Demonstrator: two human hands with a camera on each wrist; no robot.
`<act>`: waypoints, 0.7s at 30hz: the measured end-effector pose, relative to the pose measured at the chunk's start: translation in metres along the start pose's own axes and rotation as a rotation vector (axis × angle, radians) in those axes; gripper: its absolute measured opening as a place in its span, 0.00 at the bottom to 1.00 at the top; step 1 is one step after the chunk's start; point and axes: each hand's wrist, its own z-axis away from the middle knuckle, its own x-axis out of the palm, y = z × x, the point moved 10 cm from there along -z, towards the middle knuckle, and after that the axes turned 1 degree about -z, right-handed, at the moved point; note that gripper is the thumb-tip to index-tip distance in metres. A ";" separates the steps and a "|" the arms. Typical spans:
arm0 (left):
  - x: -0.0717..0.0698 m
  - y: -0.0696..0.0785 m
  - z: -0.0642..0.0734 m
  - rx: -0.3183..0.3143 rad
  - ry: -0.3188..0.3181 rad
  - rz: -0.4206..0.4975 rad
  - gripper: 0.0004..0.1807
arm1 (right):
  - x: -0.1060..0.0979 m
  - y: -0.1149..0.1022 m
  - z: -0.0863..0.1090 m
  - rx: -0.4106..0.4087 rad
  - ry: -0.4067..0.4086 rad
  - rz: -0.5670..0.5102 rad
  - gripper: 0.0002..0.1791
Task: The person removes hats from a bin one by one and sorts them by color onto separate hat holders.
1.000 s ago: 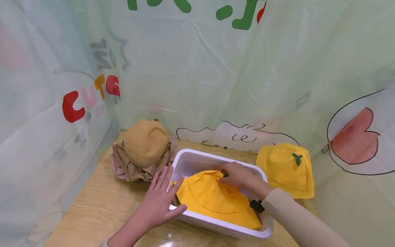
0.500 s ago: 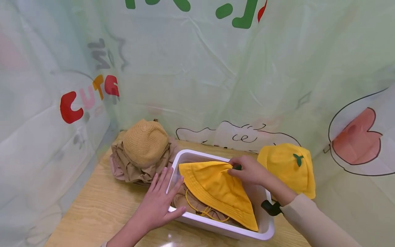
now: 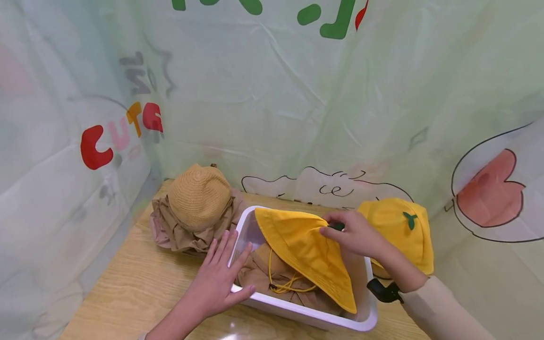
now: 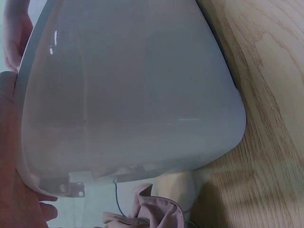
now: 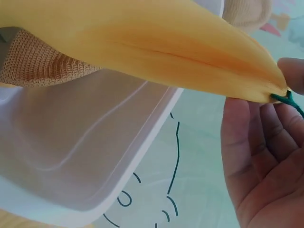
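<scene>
A pale wood-grain table (image 3: 127,274) is supporting a white rectangular plastic bin (image 3: 297,309); the right hand (image 3: 354,236) is pinching a yellow cloth hat (image 3: 308,245), tilted over the bin, while the outspread left hand (image 3: 214,278) is touching the bin's near-left corner.

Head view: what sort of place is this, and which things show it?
Perhaps a children's corner indoors: a curtain with bright letters hangs behind a wooden table, and a yellow hat on it has a green sprout.
</scene>
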 end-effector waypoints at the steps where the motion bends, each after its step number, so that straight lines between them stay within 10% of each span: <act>1: 0.000 0.000 0.000 0.000 0.001 -0.001 0.48 | -0.001 0.000 0.001 0.003 0.007 -0.006 0.05; 21: 0.000 0.000 -0.001 0.015 -0.014 -0.055 0.51 | -0.034 -0.007 0.027 0.013 0.159 -0.046 0.10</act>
